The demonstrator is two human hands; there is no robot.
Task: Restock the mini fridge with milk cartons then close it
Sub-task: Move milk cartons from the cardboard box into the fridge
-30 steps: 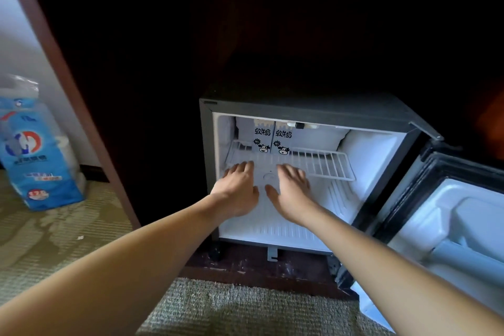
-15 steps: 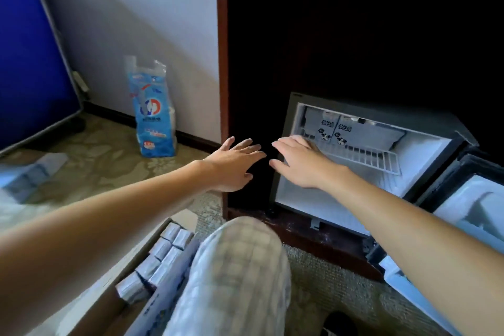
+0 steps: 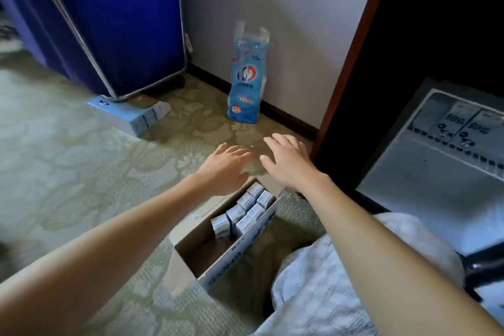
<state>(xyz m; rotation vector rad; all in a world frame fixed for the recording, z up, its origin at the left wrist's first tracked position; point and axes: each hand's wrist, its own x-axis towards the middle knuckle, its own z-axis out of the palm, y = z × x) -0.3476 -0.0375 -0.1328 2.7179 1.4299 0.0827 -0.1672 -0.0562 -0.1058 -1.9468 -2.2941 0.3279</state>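
An open cardboard box (image 3: pixel 234 259) lies on the carpet in front of me, its far half filled with several small milk cartons (image 3: pixel 245 213). My left hand (image 3: pixel 226 166) and my right hand (image 3: pixel 289 161) hover side by side just above the box's far end, fingers spread, holding nothing. The open mini fridge (image 3: pixel 425 172) is at the right edge, with two milk cartons (image 3: pixel 463 123) standing at the back of its wire shelf. The fridge door is mostly out of frame at the lower right.
A blue plastic pack (image 3: pixel 248 82) stands against the wall. A blue fabric cart (image 3: pixel 109 22) is at the back left, with a flat blue-and-white carton pack (image 3: pixel 128 114) at its foot. A dark wooden cabinet frame (image 3: pixel 351 54) borders the fridge. My knee (image 3: pixel 341 267) is at the bottom right.
Both hands left the fridge interior and swung left over the box of cartons. My view turned left, so the fridge slid to the right edge.
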